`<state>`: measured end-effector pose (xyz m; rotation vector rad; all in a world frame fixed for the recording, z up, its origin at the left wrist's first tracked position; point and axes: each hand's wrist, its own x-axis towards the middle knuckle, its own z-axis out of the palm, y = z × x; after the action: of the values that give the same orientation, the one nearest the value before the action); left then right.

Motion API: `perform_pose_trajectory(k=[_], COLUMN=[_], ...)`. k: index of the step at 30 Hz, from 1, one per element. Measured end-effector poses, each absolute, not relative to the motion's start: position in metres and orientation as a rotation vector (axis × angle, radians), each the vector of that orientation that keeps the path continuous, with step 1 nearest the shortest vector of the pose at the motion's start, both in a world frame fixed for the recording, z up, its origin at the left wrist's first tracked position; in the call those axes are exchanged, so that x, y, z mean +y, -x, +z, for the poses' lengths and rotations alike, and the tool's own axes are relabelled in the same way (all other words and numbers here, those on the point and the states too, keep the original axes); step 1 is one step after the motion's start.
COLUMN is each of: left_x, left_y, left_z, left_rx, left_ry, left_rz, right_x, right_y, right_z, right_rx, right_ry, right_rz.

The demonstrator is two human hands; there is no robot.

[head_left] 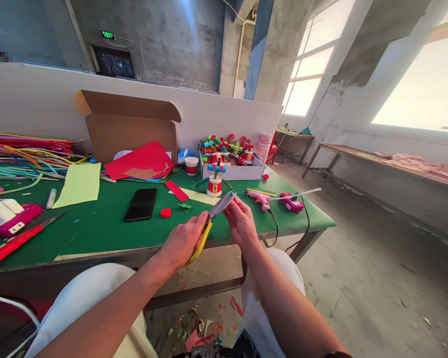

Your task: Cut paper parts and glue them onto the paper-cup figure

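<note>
My left hand (183, 239) is closed round the yellow handles of a pair of scissors (221, 204), whose blades point up and to the right. The blade tips reach the fingertips of my right hand (242, 222). Those fingers are pinched together on a small piece with a bit of red showing; the rest is hidden by the fingers. Just beyond the blades a small paper-cup figure (214, 186) with coiled arms and a blue crosspiece stands upright on the green table (108, 231). A red bottle cap (166, 213) and a red paper strip (176, 190) lie left of the scissors.
A white box (235, 172) of similar figures stands behind. A pink glue gun (260, 200) and a purple power strip (291, 203) with cables lie right. Leftward are a black phone (140, 205), red-handled scissors (17, 244), coloured paper (78, 185) and pipe cleaners (26, 156).
</note>
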<state>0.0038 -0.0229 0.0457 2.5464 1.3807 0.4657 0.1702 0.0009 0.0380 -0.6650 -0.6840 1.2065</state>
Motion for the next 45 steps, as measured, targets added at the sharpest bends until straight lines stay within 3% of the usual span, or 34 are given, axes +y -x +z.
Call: perform_pose_trajectory(k=[45], left_x=[-0.024], left_y=[0.0004], left_z=[0.0454], left_rx=[1.365], left_ry=[-2.578], left_rz=[0.471], right_x=[0.0007], right_y=[-0.1764], right_z=[0.038], right_rx=[-0.69], right_ry=[0.65], right_rz=[1.244])
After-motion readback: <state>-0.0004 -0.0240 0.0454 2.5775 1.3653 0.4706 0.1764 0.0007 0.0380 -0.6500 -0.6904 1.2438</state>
